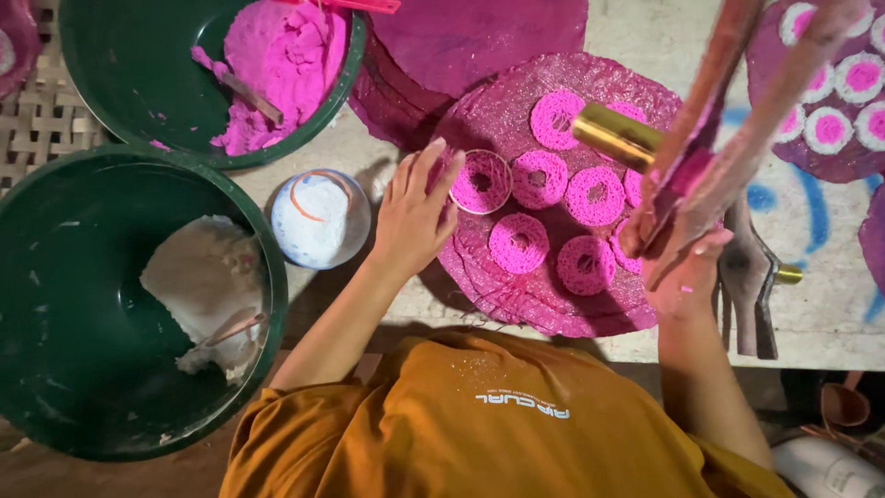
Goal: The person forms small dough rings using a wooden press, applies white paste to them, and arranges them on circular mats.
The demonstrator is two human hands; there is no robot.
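The left hand [412, 214], fingers spread, is steadying the round metal ring mould [480, 182] on the magenta woven mat [544, 304]. The right hand [684, 267] is gripping the pink-stained wooden press [728, 120]; keep the mould flat.

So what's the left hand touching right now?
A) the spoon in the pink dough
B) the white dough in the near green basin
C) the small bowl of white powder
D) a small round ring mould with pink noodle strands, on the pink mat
D: the left hand has its fingertips at the small ring mould holding pink strands on the round pink mat, apart from the bowl of white powder.
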